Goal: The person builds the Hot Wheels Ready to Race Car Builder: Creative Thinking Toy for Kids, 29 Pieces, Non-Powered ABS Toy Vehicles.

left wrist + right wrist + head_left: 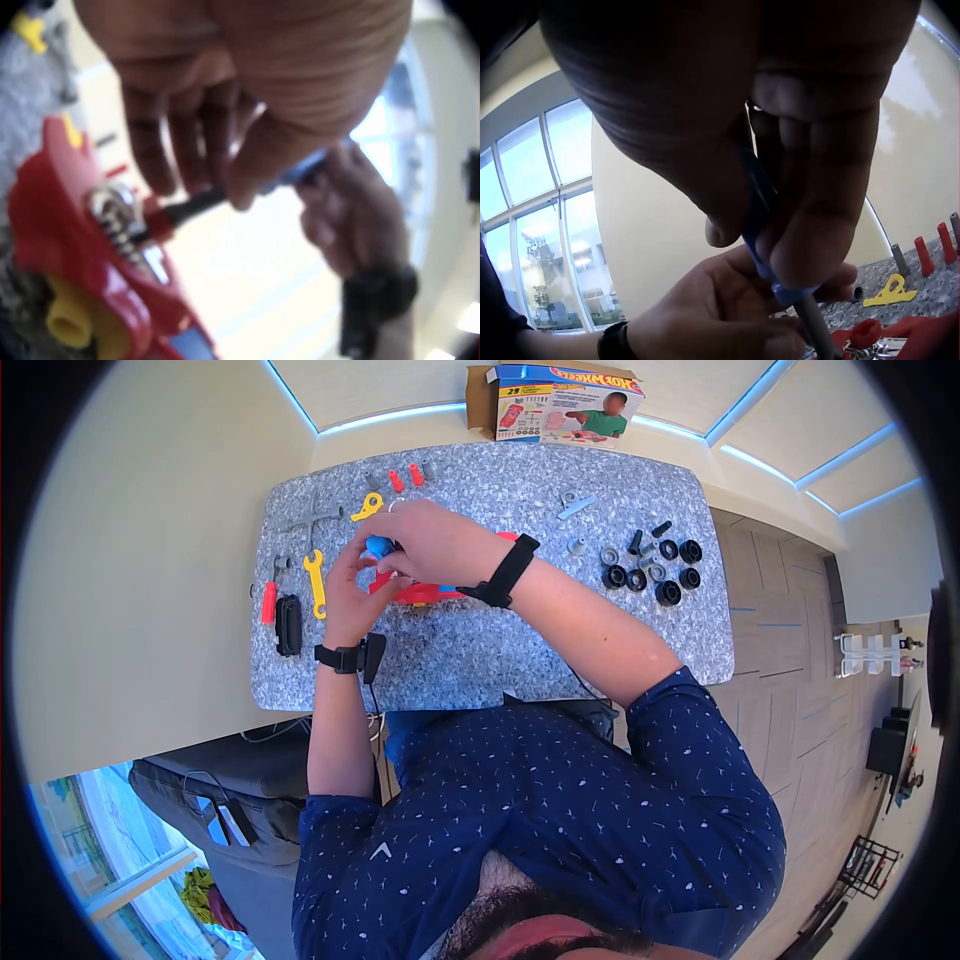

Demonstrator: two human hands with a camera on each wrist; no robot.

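Observation:
A red toy car body (418, 592) with metallic detail lies beneath both hands. My right hand (440, 540) grips the blue handle (380, 547) of a screwdriver; the handle (759, 206) also shows in the right wrist view. Its dark shaft (196, 205) slants down to a red piece (159, 223) on the car (71, 217). My left hand (352, 592) has thumb and fingertips at the shaft, pinching it in the left wrist view. The tip is hidden at the red piece.
Yellow wrench (315, 584), black part (288, 625) and red-handled tool (269, 603) lie left. Behind are a yellow piece (367, 507), a grey cross-shaped part (312, 518) and red pieces (396, 481). Black wheels (668, 593) and a light-blue part (576, 508) lie right; a box (560, 405) stands behind.

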